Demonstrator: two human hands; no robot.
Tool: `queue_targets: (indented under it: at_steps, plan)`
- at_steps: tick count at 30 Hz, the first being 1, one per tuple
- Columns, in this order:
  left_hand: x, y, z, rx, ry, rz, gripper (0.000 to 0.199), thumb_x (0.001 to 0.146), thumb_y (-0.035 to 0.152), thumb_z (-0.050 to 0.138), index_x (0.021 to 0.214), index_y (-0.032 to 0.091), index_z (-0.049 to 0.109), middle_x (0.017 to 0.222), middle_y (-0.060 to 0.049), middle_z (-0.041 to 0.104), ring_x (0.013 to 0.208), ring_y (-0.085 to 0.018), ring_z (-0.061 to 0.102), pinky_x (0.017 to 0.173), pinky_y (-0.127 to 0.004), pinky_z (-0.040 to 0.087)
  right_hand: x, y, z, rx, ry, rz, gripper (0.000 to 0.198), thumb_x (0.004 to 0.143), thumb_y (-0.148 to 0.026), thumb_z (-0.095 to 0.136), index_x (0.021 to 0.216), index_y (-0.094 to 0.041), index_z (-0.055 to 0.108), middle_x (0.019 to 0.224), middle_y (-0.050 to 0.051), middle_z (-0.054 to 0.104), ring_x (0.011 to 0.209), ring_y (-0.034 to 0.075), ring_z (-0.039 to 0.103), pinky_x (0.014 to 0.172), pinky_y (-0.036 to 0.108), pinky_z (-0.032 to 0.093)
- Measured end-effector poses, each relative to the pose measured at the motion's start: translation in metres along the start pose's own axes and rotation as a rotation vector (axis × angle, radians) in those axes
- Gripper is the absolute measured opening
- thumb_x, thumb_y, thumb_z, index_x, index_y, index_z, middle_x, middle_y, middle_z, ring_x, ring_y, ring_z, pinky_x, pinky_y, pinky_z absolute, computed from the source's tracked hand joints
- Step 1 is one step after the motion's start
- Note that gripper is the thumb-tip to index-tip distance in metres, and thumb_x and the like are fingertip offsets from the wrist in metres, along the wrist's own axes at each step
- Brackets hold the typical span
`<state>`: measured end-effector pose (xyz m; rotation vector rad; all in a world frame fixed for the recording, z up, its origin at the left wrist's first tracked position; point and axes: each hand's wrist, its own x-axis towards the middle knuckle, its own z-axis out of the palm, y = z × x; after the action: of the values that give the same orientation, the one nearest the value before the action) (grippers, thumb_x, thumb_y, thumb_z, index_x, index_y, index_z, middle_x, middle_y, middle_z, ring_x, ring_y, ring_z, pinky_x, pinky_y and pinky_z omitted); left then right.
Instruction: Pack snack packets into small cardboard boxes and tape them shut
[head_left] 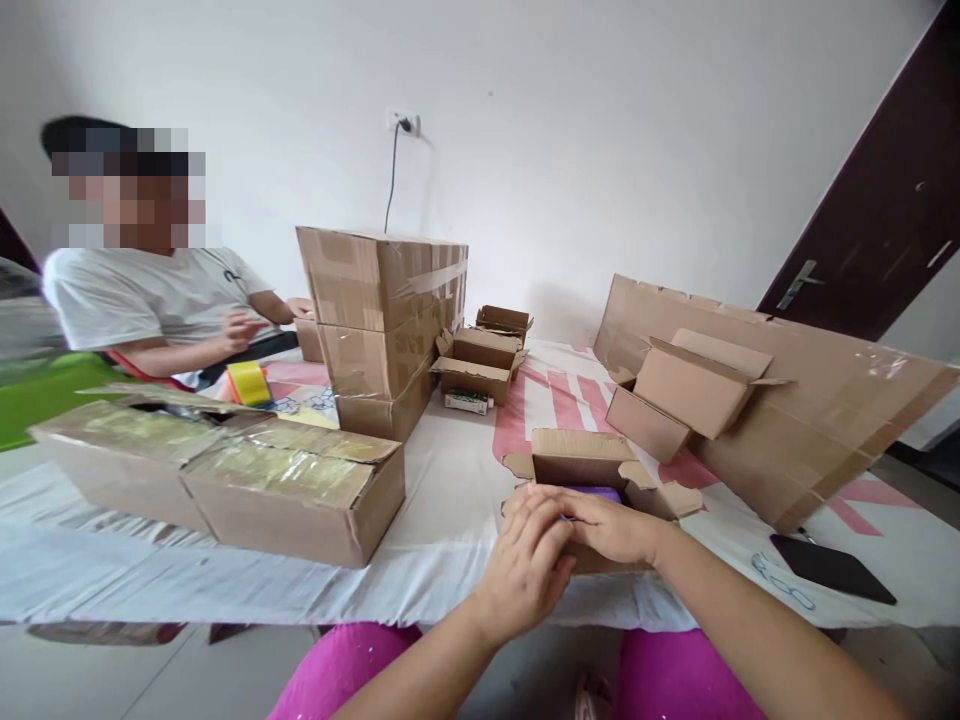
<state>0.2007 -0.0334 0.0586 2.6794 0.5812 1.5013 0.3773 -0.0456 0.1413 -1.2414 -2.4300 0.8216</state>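
Observation:
In front of me stands a small open cardboard box [574, 460], its flaps spread outward. Something purple [600, 494] shows inside; my hands cover much of it, so its kind is unclear. My left hand [531, 560] is closed over the box's near left side, fingers bent together and thumb low against the front. Across the near rim lies my right hand [604, 525], fingers stretched leftward and meeting the left fingers, palm down. The fingertips of both hands are partly hidden where they overlap.
Taped cartons [292, 490] lie on the left, with a tall carton stack [382, 330] behind. Open boxes [480, 365] sit mid-table; others lean by a large cardboard sheet [757, 440]. A dark flat device [832, 568] lies right. A co-worker [150, 300] sits left near yellow tape [249, 383].

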Motion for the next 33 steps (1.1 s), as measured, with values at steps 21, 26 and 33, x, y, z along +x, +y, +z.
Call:
queue_targets:
  at_steps: [21,26,33]
  plan:
    - [0.000,-0.023,0.008,-0.083,-0.202,-0.277,0.041,0.069,0.025,0.079,0.101,0.022,0.054,0.153,-0.016,0.028,0.138,-0.038,0.035,0.103,-0.058,0.044,-0.069,0.116,-0.030,0.040,0.564,0.446,0.070,0.087,-0.068,0.040,0.141,-0.024,0.044,0.152,0.010,0.039,0.142,0.027,0.030,0.117,0.049,0.023]
    - [-0.001,-0.020,0.012,-0.098,-0.173,-0.293,0.043,0.068,0.019,0.078,0.102,0.021,0.052,0.154,-0.016,0.025,0.140,-0.038,0.031,0.106,-0.058,0.041,-0.069,0.109,-0.027,-0.022,0.602,0.484,0.060,0.090,-0.058,0.041,0.141,-0.027,0.043,0.152,0.008,0.039,0.142,0.027,0.031,0.116,0.051,0.026]
    - [-0.003,-0.022,0.012,-0.116,-0.153,-0.280,0.042,0.068,0.021,0.078,0.102,0.022,0.053,0.153,-0.015,0.030,0.140,-0.037,0.032,0.104,-0.059,0.043,-0.039,0.070,-0.046,-0.694,0.178,0.354,0.058,0.073,-0.032,0.072,0.128,-0.018,0.057,0.128,0.012,0.059,0.126,0.028,0.046,0.107,0.043,0.038]
